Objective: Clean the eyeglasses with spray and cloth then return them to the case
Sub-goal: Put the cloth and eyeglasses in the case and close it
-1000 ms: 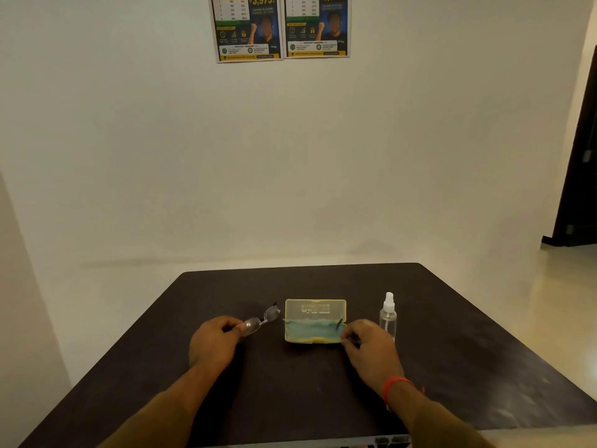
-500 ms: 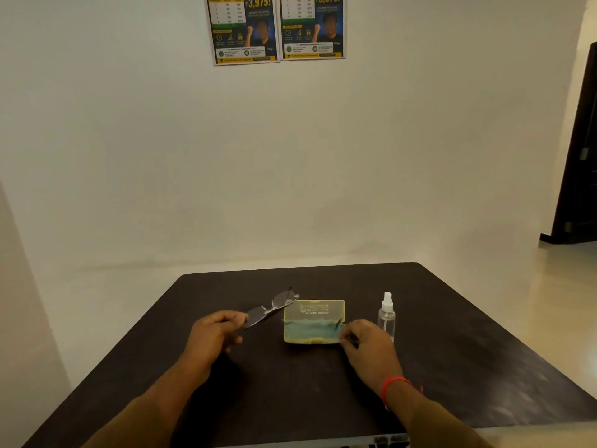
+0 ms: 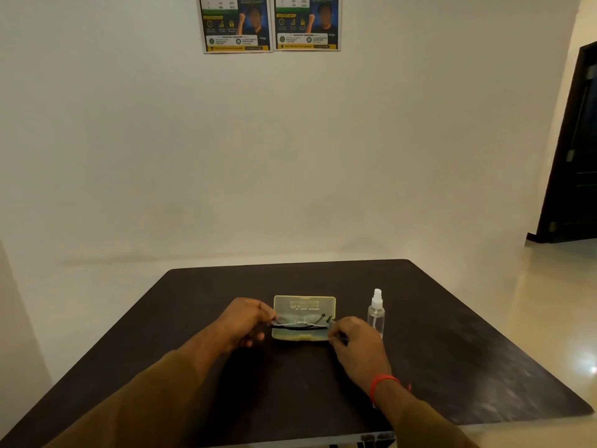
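Dark, matte wood-toned table fills the lower half of the view, and at its centre lies a pale yellow, translucent eyeglass case, lid swung open toward the far wall so that printed lettering shows on the inside of the lid. Across the lower tray of the case sit the eyeglasses, thin dark frame lying roughly level from left to right, one temple tip poking up near the right end. The left hand is closed on the left end of the frame, thumb and forefinger pinching it at the case's left edge. The right hand is at the case's right front corner, fingertips curled in narrowly against the rim or the right end of the frame; at this size it is hard to say which of the two they are gripping. A red thread band circles the right wrist, and brown sleeves cover both forearms. Just beside the case on its right, apart from it and close to the right hand, stands a small clear spray bottle with a white nozzle, upright. A greenish tint inside the tray may be the cloth, though the glasses and glare obscure it. Two posters hang on the cream wall above.
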